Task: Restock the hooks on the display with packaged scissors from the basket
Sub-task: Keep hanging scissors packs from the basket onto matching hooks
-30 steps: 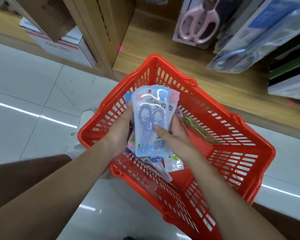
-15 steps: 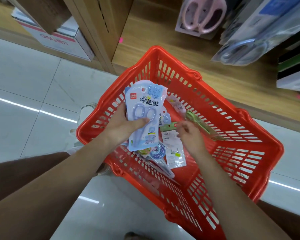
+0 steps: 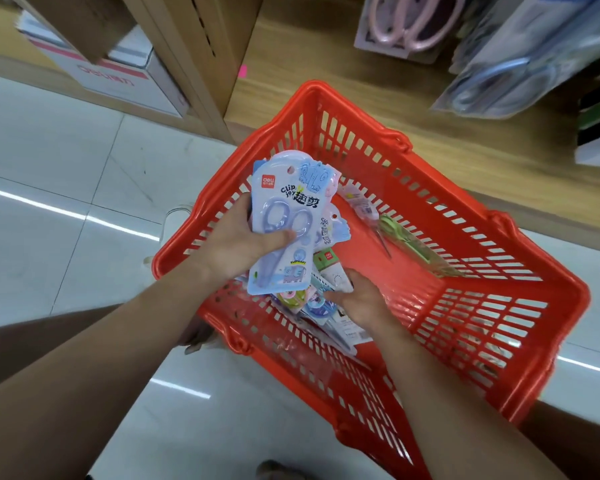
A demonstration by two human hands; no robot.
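Observation:
A red plastic basket point(image 3: 465, 306) stands on the floor before a wooden display. My left hand point(image 3: 243, 244) grips a stack of blue packaged scissors point(image 3: 288, 209) above the basket's left side, thumb across the front pack. My right hand point(image 3: 357, 299) reaches down into the pile of packs point(image 3: 312, 303) at the basket's bottom and takes hold of a white pack point(image 3: 336, 278) with a green top. A pack of green scissors point(image 3: 406, 240) lies apart toward the far side. Pink packaged scissors point(image 3: 409, 22) and blue ones point(image 3: 499, 81) hang on the display above.
A wooden shelf base point(image 3: 326, 64) runs behind the basket. A white box with a pink stripe point(image 3: 118, 74) sits in the left shelf bay. White tiled floor point(image 3: 66, 168) lies to the left. My legs show at the bottom.
My right hand let go of the blue stack and went down into the basket to the loose packs. My left hand keeps the stack, tilted left.

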